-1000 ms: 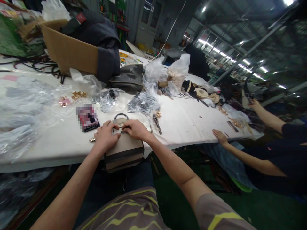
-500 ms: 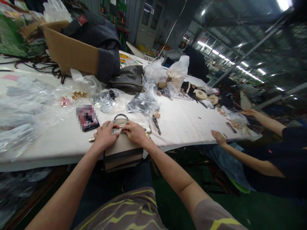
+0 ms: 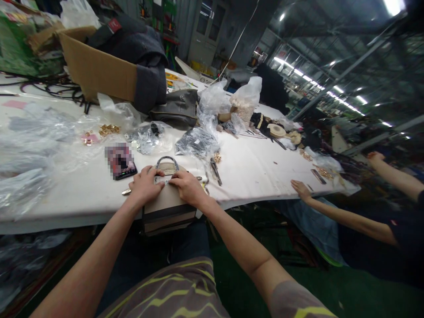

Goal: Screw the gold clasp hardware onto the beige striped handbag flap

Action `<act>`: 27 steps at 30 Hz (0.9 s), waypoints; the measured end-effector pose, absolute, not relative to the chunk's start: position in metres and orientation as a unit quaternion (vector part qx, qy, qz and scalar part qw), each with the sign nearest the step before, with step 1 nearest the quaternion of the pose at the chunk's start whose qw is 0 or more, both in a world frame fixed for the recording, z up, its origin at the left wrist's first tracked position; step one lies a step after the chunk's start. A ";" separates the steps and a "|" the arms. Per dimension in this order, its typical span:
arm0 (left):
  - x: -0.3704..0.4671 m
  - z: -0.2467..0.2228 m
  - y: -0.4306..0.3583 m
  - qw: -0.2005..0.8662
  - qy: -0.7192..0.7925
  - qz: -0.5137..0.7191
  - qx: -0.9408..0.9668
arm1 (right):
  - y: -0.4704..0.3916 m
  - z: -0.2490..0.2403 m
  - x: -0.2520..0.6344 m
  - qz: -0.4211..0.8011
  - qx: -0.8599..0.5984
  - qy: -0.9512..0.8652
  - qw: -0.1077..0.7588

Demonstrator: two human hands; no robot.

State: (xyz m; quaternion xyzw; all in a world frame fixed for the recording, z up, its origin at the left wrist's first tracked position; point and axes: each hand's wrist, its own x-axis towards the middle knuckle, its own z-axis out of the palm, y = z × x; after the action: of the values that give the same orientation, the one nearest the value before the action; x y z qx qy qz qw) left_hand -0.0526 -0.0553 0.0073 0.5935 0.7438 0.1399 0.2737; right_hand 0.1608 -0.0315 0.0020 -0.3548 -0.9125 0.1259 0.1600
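A small beige handbag (image 3: 168,211) with dark stripes and a curved handle hangs over the near edge of the white table (image 3: 258,172). My left hand (image 3: 145,185) grips the bag's top on the left side. My right hand (image 3: 189,187) presses on the top at the right, fingertips at a small metal fitting between the two hands. Just left of my left hand lies a phone (image 3: 121,161), and a small gold metal piece (image 3: 126,191) sits near that wrist.
Pliers (image 3: 216,171) lie right of my hands. Plastic bags (image 3: 43,141), gold hardware (image 3: 108,129), a dark bag (image 3: 177,108) and a cardboard box (image 3: 99,73) crowd the table. A co-worker at right rests one hand (image 3: 300,190) on the table edge and raises the other arm (image 3: 394,176).
My hands stay on the bag's top with only slight shifts. The co-worker's far arm has lifted away from the table toward the right.
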 end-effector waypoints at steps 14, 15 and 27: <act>-0.055 0.008 -0.046 0.269 0.749 0.143 0.588 | 0.037 0.018 0.255 0.103 -0.670 -0.673 0.298; -0.055 0.008 -0.046 0.272 0.750 0.144 0.586 | 0.046 0.016 0.267 0.096 -0.705 -0.652 0.260; -0.049 0.017 -0.045 0.286 0.766 0.184 0.546 | 0.025 -0.004 0.301 0.164 -0.651 -0.610 0.421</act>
State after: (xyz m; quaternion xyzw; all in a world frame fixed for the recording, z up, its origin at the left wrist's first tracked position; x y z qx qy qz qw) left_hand -0.0486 -0.0454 0.0174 0.5456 0.7659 0.1836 0.2863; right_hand 0.3006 0.0249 -0.0044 -0.6510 -0.6097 0.1639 0.4214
